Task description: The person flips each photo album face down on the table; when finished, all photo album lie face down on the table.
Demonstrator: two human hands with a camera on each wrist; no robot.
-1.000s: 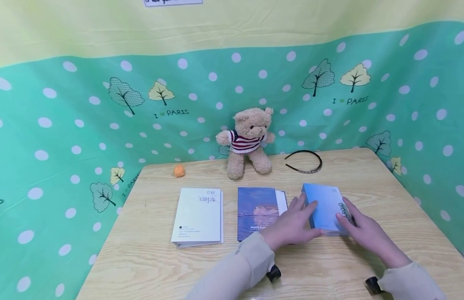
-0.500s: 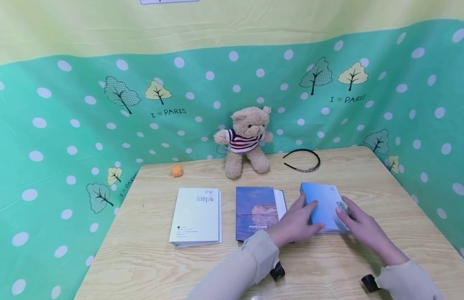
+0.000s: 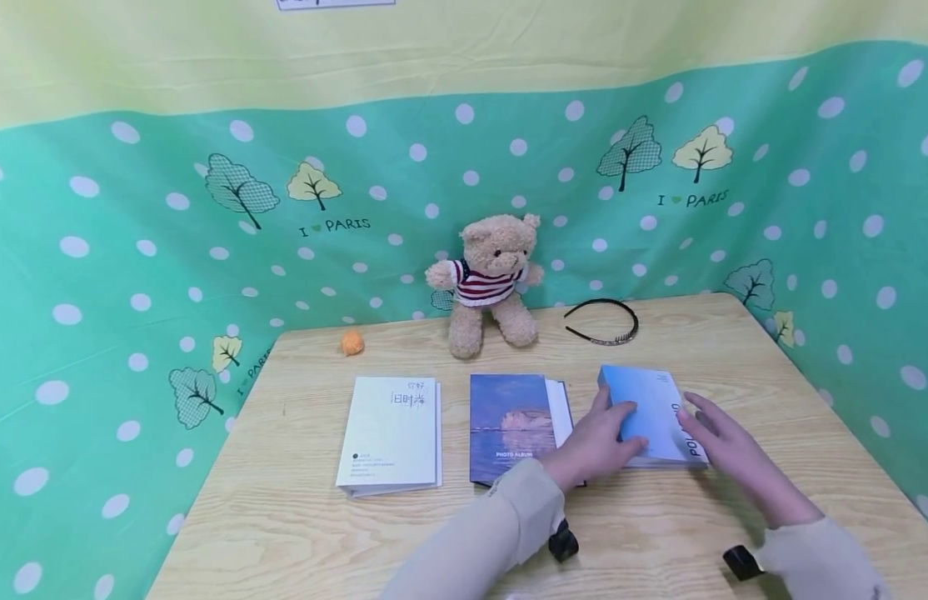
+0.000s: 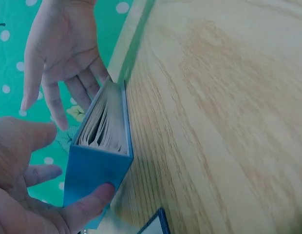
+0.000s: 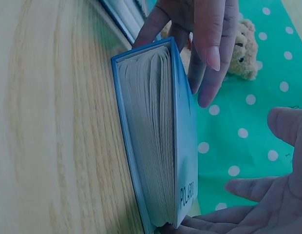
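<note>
A thick blue photo album (image 3: 647, 412) with dark lettering on its cover lies on the table at the right. My left hand (image 3: 595, 442) is at its spine side, fingers loosely spread, one fingertip touching the blue spine in the left wrist view. At the album's page side is my right hand (image 3: 730, 446), relaxed; in the right wrist view its lower fingers reach the album's near corner, and whether they bear on it is hard to tell. Beside my left forearm lies a purple-blue photo album (image 3: 512, 417), partly covered by the sleeve. Farther left is a white album (image 3: 389, 433).
A teddy bear (image 3: 488, 287) in a striped shirt sits at the back against the green dotted cloth (image 3: 404, 192). Right of it lies a black headband (image 3: 635, 321). An orange fuzzy ball (image 3: 351, 342) rests at the back left of the wooden table (image 3: 284, 533).
My right hand has drawn slightly back from the blue album's cover, showing more of its lettering. My left hand stays at the spine. The head view has shifted slightly.
</note>
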